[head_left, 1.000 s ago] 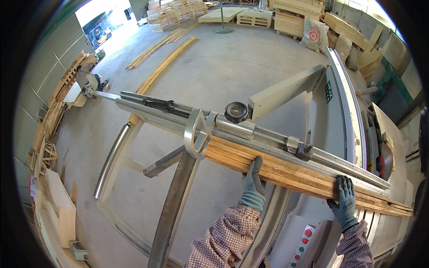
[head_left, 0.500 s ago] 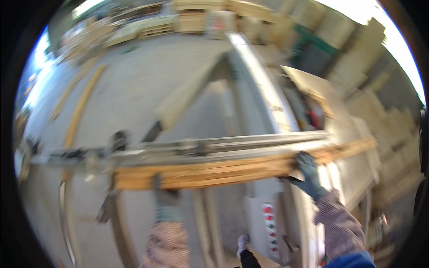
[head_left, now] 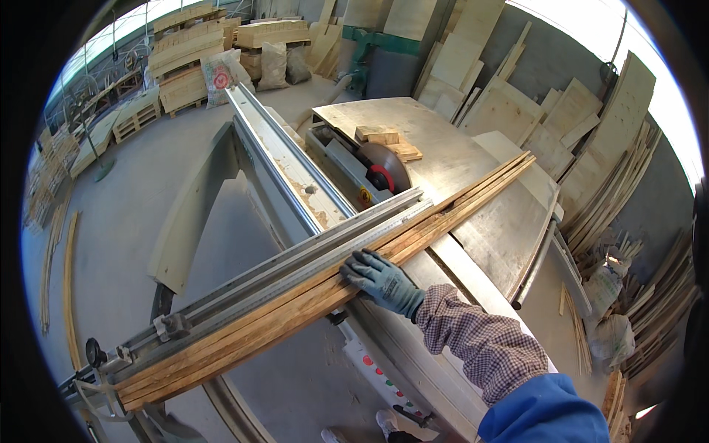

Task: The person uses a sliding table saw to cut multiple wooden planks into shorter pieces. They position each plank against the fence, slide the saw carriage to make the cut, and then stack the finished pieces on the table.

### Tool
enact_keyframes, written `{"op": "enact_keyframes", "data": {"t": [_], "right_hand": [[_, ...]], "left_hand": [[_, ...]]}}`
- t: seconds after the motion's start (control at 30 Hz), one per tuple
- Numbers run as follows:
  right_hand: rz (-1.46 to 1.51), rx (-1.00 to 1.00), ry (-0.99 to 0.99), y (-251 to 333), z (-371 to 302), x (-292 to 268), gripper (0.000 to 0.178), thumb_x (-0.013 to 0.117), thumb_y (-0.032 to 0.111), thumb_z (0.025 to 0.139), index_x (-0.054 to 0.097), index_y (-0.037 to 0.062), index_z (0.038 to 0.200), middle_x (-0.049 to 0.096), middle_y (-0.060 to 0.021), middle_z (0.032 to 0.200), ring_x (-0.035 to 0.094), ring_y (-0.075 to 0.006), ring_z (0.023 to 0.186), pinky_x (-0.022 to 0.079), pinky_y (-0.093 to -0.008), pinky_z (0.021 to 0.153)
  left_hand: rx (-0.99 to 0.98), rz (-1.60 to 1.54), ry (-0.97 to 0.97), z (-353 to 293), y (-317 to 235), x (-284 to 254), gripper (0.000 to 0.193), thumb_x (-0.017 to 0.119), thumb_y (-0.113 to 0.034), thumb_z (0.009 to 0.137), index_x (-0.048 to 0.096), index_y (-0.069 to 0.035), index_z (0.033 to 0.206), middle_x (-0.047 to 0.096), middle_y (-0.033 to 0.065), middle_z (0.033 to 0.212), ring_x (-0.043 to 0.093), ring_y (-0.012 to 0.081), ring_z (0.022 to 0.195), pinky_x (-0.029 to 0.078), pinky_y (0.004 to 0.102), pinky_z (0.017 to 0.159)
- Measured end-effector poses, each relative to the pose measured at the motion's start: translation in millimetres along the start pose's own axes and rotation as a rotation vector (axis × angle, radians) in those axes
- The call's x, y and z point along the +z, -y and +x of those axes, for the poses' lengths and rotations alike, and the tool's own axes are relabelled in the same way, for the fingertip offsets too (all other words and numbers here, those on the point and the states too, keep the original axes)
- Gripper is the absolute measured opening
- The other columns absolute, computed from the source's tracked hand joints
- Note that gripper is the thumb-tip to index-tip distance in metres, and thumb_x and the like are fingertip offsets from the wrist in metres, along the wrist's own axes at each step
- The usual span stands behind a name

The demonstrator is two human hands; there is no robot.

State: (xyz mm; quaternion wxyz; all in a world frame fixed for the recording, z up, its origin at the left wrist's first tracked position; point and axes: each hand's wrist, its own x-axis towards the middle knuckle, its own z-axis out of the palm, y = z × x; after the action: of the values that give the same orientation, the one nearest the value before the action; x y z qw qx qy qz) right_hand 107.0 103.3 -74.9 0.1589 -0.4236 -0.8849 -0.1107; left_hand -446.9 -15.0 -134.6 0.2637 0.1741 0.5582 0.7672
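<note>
A bundle of long wooden strips (head_left: 288, 314) lies slantwise along the metal fence (head_left: 273, 269) of a sliding table saw, from the near left up to the right. My right hand (head_left: 380, 284), in a blue-grey work glove, rests on the near side of the strips around their middle. Its fingers are stretched out and laid over the wood, pointing left. Beyond the fence, the round saw blade (head_left: 385, 164) stands up beside a red disc. Small wood blocks (head_left: 388, 140) sit just behind the blade. My left hand is out of view.
The saw's metal tabletop (head_left: 487, 207) spreads to the right, and its long sliding rail (head_left: 277, 155) runs away to the far left. Boards (head_left: 509, 111) lean on the wall at the right. Stacked timber (head_left: 181, 66) and sacks (head_left: 225, 74) stand at the back.
The view has turned, bringing the blade and more tabletop into sight. My left hand, previously at the strips' left part, has left view. My right hand remains on the wood.
</note>
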Motion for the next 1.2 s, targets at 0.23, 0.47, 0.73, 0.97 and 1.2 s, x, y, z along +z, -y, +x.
{"op": "enact_keyframes", "data": {"t": [0.23,0.47,0.73,0.97,1.2], "right_hand": [[0.098,-0.117,-0.019,-12,9,11,0.047,0.051,0.018,0.089,0.044,0.0114,0.134,0.046,-0.0098,0.137,0.041,-0.0313,0.132,0.028,-0.0459,0.116],[0.087,-0.093,-0.04,-16,11,9,0.048,0.061,0.02,0.084,0.049,0.0154,0.13,0.051,-0.0092,0.131,0.044,-0.0315,0.127,0.036,-0.0501,0.11],[0.056,-0.042,0.024,-63,0,-12,0.08,0.075,0.036,0.071,0.038,0.0208,0.14,0.039,-0.0138,0.141,0.038,-0.0362,0.131,0.023,-0.0543,0.115],[0.155,0.076,0.249,-111,-5,-23,0.104,0.085,0.04,0.055,0.037,0.0115,0.142,0.038,-0.0184,0.141,0.033,-0.0388,0.134,0.021,-0.0521,0.115],[0.163,0.101,0.248,-108,1,-20,0.102,0.087,0.034,0.054,0.038,0.0187,0.142,0.04,-0.0174,0.139,0.035,-0.0379,0.132,0.023,-0.0511,0.115]], "left_hand": [[0.701,1.155,1.016,-190,-60,223,0.109,0.08,-0.052,0.065,0.024,0.0,0.144,0.028,0.0189,0.145,0.023,0.0313,0.138,0.018,0.0456,0.116],[0.844,1.646,1.23,-210,22,345,0.124,0.086,-0.051,0.052,0.021,0.004,0.143,0.029,0.0229,0.139,0.024,0.0371,0.134,0.015,0.0526,0.114],[0.83,1.569,1.232,-201,22,343,0.121,0.088,-0.048,0.048,0.027,0.005,0.138,0.035,0.0223,0.132,0.03,0.038,0.128,0.022,0.0502,0.111],[0.821,1.622,1.242,-201,26,345,0.13,0.087,-0.053,0.048,0.02,0.004,0.143,0.035,0.0231,0.134,0.03,0.0386,0.129,0.022,0.0494,0.112],[0.764,1.611,1.227,-203,24,347,0.128,0.088,-0.048,0.049,0.019,0.003,0.144,0.034,0.0236,0.138,0.028,0.0385,0.131,0.019,0.0496,0.113]]}}
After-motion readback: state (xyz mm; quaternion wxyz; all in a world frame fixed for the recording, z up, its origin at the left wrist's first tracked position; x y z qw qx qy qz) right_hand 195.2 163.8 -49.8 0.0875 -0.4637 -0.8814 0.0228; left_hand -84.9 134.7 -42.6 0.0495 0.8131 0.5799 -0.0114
